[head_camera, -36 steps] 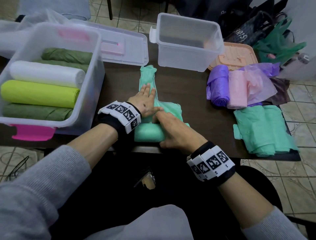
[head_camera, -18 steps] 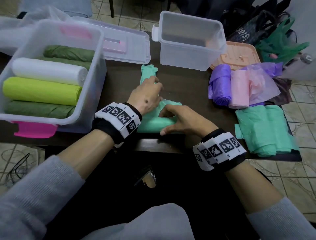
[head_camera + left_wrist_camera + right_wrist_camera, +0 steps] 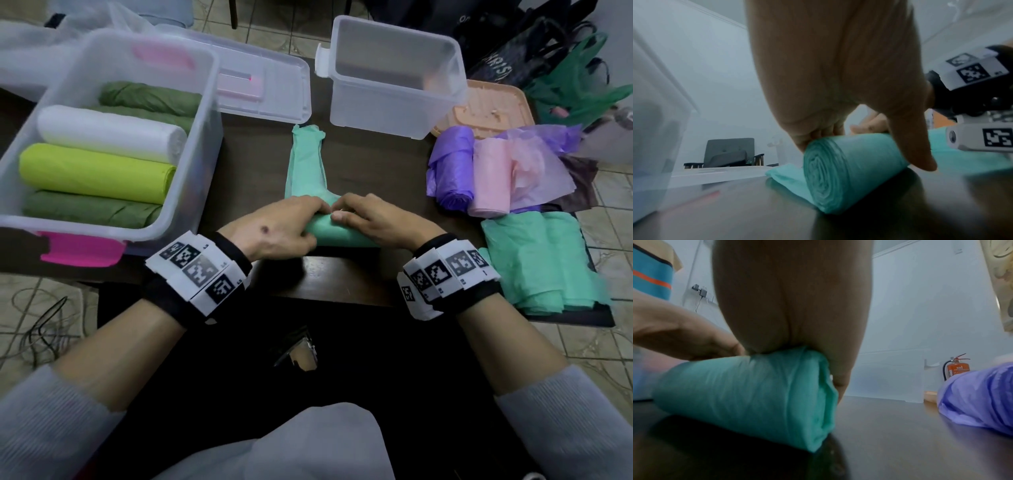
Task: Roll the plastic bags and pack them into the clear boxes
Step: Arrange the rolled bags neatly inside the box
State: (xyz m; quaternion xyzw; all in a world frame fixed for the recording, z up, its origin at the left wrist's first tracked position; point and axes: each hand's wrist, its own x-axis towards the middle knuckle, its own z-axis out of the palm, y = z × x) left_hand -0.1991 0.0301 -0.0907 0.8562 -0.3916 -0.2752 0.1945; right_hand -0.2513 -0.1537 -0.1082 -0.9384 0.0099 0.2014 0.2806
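Observation:
A mint green plastic bag (image 3: pixel 342 234) lies near the table's front edge, mostly rolled into a thick cylinder. Its unrolled tail (image 3: pixel 305 161) stretches away toward the empty clear box (image 3: pixel 394 75). My left hand (image 3: pixel 291 222) grips the roll's left end, fingers curled over the top and thumb on the near side (image 3: pixel 838 81). My right hand (image 3: pixel 371 217) grips the right end, palm pressing down on the roll (image 3: pixel 748 394). The fingertips of both hands meet over the middle. The larger clear box (image 3: pixel 191 192) at the left holds several rolled bags in green, white and lime.
A clear lid (image 3: pixel 270 89) lies behind the left box. At the right lie a purple roll (image 3: pixel 452 171), a pink roll (image 3: pixel 489 181), loose thin bags, a peach lid (image 3: pixel 489 109) and a folded stack of mint bags (image 3: pixel 541 260). Dark bags crowd the far right.
My left hand has left the flat tail, where it lay spread, and come back onto the roll. Both hands now hold the roll together.

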